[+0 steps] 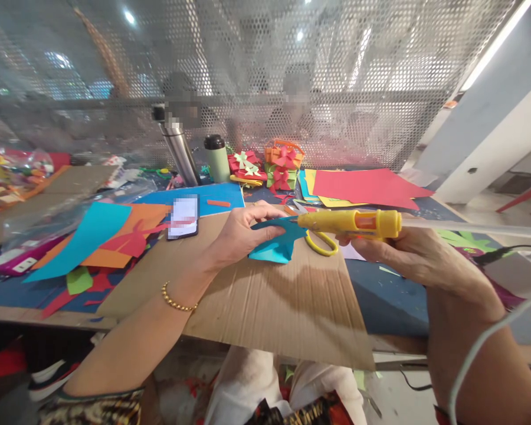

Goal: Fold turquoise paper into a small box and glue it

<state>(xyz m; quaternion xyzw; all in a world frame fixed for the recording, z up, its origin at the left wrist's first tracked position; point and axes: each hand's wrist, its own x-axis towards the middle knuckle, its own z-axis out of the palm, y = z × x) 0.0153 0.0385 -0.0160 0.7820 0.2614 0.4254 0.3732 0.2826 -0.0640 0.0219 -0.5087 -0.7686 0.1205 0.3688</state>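
My left hand (252, 227) pinches a folded piece of blue paper (277, 245) above the cardboard sheet (265, 301). In my right hand (402, 254) is a yellow hot glue gun (336, 222), its nozzle pointing left and reaching the paper's upper edge. A clear glue stick (446, 224) sticks out of the gun's back end. Whether glue is coming out cannot be made out. Scissors with yellow handles (325, 245) lie on the cardboard just behind the paper, partly hidden by the gun.
Left of the cardboard lie a phone (183, 216) and cut sheets of coloured paper (86, 236). A steel flask (179, 147), a green tumbler (216, 159) and small paper boxes with bows (283, 168) stand at the back. Red paper (367, 188) lies back right. A cable (478, 348) hangs by my right forearm.
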